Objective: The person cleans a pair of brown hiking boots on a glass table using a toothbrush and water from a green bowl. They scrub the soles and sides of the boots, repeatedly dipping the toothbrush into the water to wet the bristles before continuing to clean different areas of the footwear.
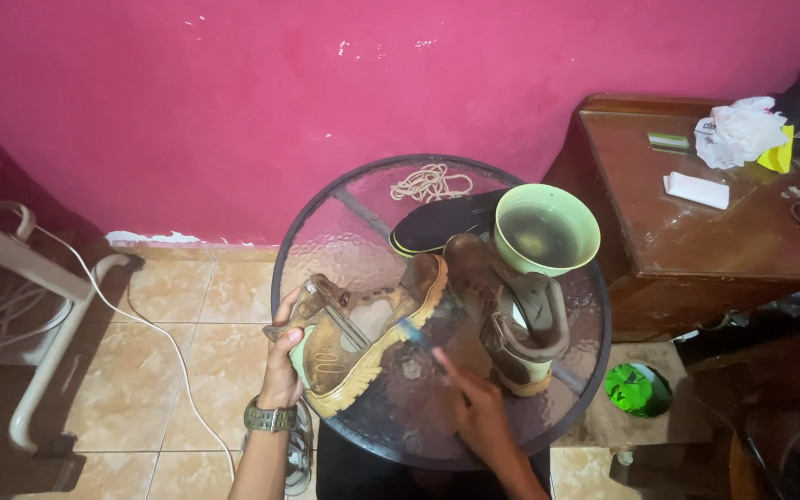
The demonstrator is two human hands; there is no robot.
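Left hand: your left hand (281, 356), a watch (270, 418) on its wrist, is clasped around the heel end of a brown boot (363, 333), tilting it on its side at the near-left edge of the round glass table (326, 222).
Right hand: your right hand (476, 412) is closed around the handle of a small brush (418, 338); its blue-tipped head touches the boot's tan sole edge near the toe.
Boot in hand: laces out, tongue open, tan sole rim facing you. It looks scuffed and dirty along the upper.
Second boot: the other brown boot (506, 319) stands upright just to the right, near the first and untouched by either hand.
Bowl: a green bowl (546, 229) of murky water sits at the table's far right, just behind the second boot.
Loose parts: a dark insole (437, 222) lies behind the boots, and a coil of pale laces (430, 182) rests at the far edge.
Progress: judging by this, stripping is done, since laces and insole are out. Scrubbing seems to be under way on the first boot, and the second looks not yet cleaned. How clean the sole already is, you cannot tell here.
Surroundings: pink wall, tiled floor, a wooden cabinet (696, 241) to the right with papers on top.
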